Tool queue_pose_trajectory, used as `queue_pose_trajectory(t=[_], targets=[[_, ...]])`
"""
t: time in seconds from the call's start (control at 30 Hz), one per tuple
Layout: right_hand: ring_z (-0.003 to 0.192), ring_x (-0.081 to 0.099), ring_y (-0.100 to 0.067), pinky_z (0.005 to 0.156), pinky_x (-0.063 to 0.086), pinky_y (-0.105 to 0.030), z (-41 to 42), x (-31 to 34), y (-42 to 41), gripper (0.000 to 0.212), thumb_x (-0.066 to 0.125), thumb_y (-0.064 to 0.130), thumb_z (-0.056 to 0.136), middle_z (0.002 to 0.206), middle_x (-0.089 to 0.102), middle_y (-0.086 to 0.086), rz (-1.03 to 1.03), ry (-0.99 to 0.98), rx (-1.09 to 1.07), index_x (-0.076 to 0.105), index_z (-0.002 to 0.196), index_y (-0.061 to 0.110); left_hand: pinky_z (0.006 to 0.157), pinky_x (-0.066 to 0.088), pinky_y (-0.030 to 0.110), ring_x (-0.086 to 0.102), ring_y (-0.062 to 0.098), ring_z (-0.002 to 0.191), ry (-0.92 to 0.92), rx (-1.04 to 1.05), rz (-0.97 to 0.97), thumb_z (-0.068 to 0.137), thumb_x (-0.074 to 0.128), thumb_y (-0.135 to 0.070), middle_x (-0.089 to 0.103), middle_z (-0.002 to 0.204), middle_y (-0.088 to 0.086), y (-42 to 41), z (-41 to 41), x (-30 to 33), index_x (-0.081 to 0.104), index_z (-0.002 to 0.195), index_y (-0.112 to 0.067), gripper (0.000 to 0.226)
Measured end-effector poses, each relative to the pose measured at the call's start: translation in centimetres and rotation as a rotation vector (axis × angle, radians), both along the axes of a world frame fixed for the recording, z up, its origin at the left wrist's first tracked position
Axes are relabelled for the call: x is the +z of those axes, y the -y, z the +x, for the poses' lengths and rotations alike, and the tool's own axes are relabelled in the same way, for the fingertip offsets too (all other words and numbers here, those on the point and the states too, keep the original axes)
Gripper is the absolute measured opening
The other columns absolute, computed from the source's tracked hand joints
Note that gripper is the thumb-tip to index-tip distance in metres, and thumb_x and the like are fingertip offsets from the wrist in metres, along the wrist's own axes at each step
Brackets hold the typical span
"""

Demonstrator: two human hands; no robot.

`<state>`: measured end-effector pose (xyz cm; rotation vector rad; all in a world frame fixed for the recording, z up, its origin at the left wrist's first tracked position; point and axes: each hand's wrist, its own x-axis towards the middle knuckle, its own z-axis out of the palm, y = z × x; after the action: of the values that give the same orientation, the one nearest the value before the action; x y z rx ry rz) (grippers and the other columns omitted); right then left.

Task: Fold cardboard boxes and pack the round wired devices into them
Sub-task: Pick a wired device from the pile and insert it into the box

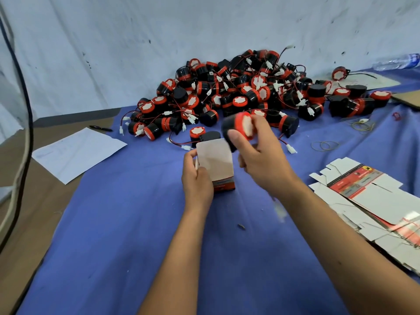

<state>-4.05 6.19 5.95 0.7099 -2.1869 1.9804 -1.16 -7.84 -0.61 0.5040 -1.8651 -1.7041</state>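
Note:
My left hand (196, 178) grips a small folded cardboard box (216, 162), held upright over the blue cloth with its white top flap standing open. My right hand (256, 153) holds a round black device with a red ring (236, 127) just above and right of the box's open top. The device is tilted, its white face toward the right. A large pile of the same black-and-red wired devices (238, 87) lies behind, against the wall. A stack of flat unfolded boxes (372, 196) lies at the right.
A blue cloth (136, 223) covers the work surface. A white paper sheet (77, 153) and a pen (101, 128) lie at the left. Rubber bands (325, 145) are scattered at the right. A plastic bottle (397, 62) lies far right. A cable (25, 133) hangs at the left edge.

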Motion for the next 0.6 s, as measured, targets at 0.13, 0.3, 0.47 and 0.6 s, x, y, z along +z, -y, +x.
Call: queue_pose_trajectory(t=[0.13, 0.3, 0.47, 0.6], targets=[[0.097, 0.062, -0.014, 0.082, 0.054, -0.037, 2.4, 2.0, 3.3, 0.044, 0.064, 0.033, 0.098, 0.122, 0.06, 0.008, 0.271, -0.221, 0.207, 0.045, 0.137, 0.025, 0.092, 0.055, 0.035, 0.064, 0.014, 0.106, -0.055, -0.055, -0.087, 0.103, 0.043, -0.008, 0.065, 0.116, -0.006, -0.5, 0.1, 0.1, 0.055, 0.137, -0.011, 0.037], [0.113, 0.054, -0.029, 0.08, 0.049, -0.043, 1.7, 0.7, 2.6, 0.048, 0.066, 0.029, 0.093, 0.132, 0.055, 0.002, 0.842, -0.278, -0.045, 0.041, 0.135, 0.024, 0.079, 0.058, 0.033, 0.068, 0.019, 0.1, -0.011, -0.05, 0.015, 0.107, 0.045, -0.01, 0.072, 0.112, 0.003, -0.4, 0.4, 0.2, 0.061, 0.121, -0.013, 0.022], [0.111, 0.039, -0.025, 0.078, 0.047, -0.034, 1.1, -0.3, 1.5, 0.029, 0.066, 0.023, 0.09, 0.114, 0.058, -0.001, 1.103, -0.319, -0.116, 0.061, 0.119, 0.022, 0.081, 0.052, 0.041, 0.061, 0.017, 0.088, 0.016, -0.031, 0.094, 0.108, 0.041, -0.011, 0.07, 0.102, 0.004, -0.7, 0.2, 0.3, 0.062, 0.109, -0.011, 0.021], [0.109, 0.045, -0.024, 0.069, 0.042, -0.038, 1.1, -0.1, 1.9, 0.022, 0.065, 0.02, 0.092, 0.108, 0.059, -0.001, 1.153, -0.344, -0.086, 0.062, 0.114, 0.02, 0.087, 0.056, 0.053, 0.062, 0.02, 0.091, 0.034, -0.081, 0.083, 0.108, 0.048, -0.02, 0.071, 0.109, 0.014, -0.8, 0.4, 0.5, 0.063, 0.111, -0.012, 0.017]])
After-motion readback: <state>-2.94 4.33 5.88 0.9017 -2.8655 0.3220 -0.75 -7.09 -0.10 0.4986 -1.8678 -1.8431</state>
